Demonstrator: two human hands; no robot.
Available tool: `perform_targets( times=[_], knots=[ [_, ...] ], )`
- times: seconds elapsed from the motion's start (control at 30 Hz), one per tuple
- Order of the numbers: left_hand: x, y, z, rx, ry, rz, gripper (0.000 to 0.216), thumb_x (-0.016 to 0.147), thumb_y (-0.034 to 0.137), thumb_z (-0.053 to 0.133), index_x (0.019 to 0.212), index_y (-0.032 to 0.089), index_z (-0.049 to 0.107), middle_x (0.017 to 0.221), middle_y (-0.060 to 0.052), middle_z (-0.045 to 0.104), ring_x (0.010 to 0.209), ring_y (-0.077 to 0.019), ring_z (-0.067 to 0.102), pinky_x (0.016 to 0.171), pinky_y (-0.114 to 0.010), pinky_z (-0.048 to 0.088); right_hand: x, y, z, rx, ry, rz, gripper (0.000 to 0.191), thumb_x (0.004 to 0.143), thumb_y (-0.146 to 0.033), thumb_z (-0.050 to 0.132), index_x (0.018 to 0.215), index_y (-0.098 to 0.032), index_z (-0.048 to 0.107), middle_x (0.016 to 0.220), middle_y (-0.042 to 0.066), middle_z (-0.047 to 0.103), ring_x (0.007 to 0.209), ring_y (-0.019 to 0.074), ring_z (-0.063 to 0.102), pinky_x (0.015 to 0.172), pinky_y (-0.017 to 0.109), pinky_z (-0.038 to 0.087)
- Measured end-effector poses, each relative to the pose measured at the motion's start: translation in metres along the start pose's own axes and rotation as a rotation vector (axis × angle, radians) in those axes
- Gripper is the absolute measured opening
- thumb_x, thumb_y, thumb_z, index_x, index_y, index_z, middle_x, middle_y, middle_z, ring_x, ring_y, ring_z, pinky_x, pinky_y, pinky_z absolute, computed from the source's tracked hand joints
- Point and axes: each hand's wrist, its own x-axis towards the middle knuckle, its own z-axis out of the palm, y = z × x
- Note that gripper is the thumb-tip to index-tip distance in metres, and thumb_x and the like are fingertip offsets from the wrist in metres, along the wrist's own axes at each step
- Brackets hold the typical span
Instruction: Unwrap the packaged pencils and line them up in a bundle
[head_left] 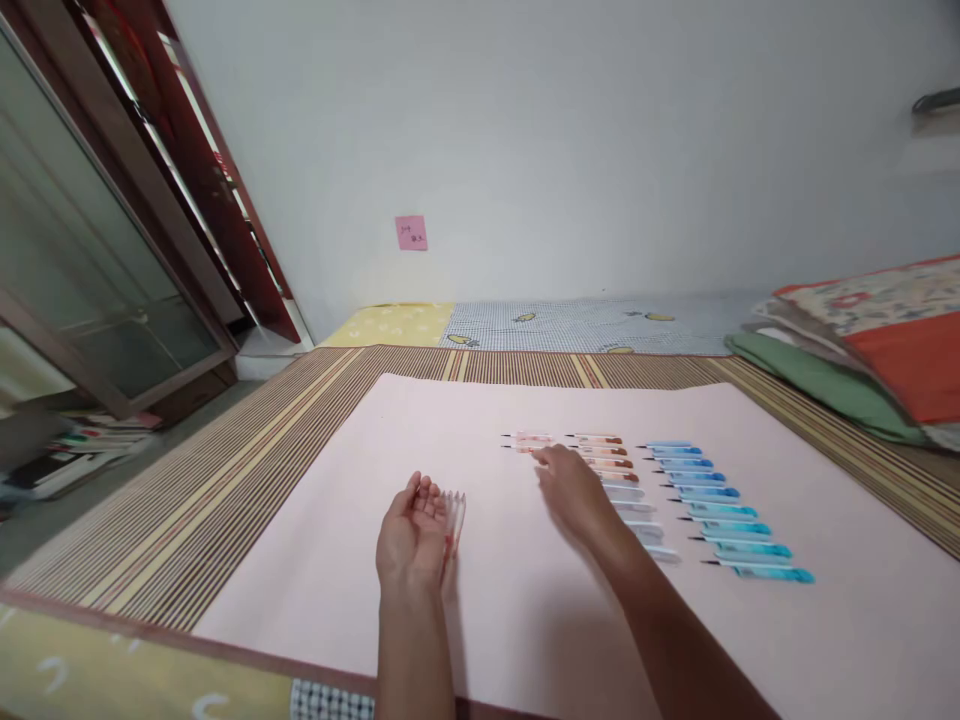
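Note:
My left hand [411, 525] rests palm up over the pale pink sheet [337, 520], its fingers loosely curled and nothing visible in the palm. Right beside its fingers are several clear pens with reddish parts [454, 525], points facing away. To the right, my right hand [571, 490] reaches over the sheet, fingertips together at the end of a pale pink-and-orange pen [525, 449]; its grip is partly hidden. Beyond that hand lie brown-ended pens [611, 451] and pale grey pens [645, 528], partly covered by the forearm. Farther right runs a slanting column of blue and turquoise pens [724, 508].
The sheet lies on a striped mat [225, 480]. Folded bedding [885, 340] is piled at the right. A pink note [411, 233] sticks to the white wall [562, 150] behind. At the left stands a glass-paned door [90, 230].

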Motion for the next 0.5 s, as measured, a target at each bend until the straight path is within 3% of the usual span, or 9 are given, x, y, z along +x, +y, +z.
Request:
perform_targets(
  times=[0.23, 0.5],
  knots=[
    [0.002, -0.002, 0.001, 0.007, -0.013, 0.007, 0.017, 0.083, 0.001, 0.054, 0.094, 0.01, 0.063, 0.08, -0.006, 0.062, 0.066, -0.0102, 0.062, 0.058, -0.019, 0.054, 0.055, 0.018, 0.011, -0.125, -0.044, -0.026, 0.033, 0.09, -0.007, 0.044, 0.109, -0.017, 0.069, 0.11, 0.012, 0.067, 0.102, 0.0231, 0.058, 0.087, 0.03, 0.037],
    [0.002, -0.002, 0.001, 0.006, -0.004, -0.004, 0.018, 0.082, 0.001, 0.053, 0.095, 0.01, 0.063, 0.079, -0.006, 0.062, 0.065, -0.0102, 0.062, 0.057, -0.019, 0.053, 0.052, 0.029, 0.019, -0.127, -0.034, 0.0, 0.03, 0.086, -0.006, 0.046, 0.096, -0.018, 0.071, 0.102, 0.008, 0.069, 0.095, 0.0203, 0.058, 0.08, 0.028, 0.034]
  ],
)
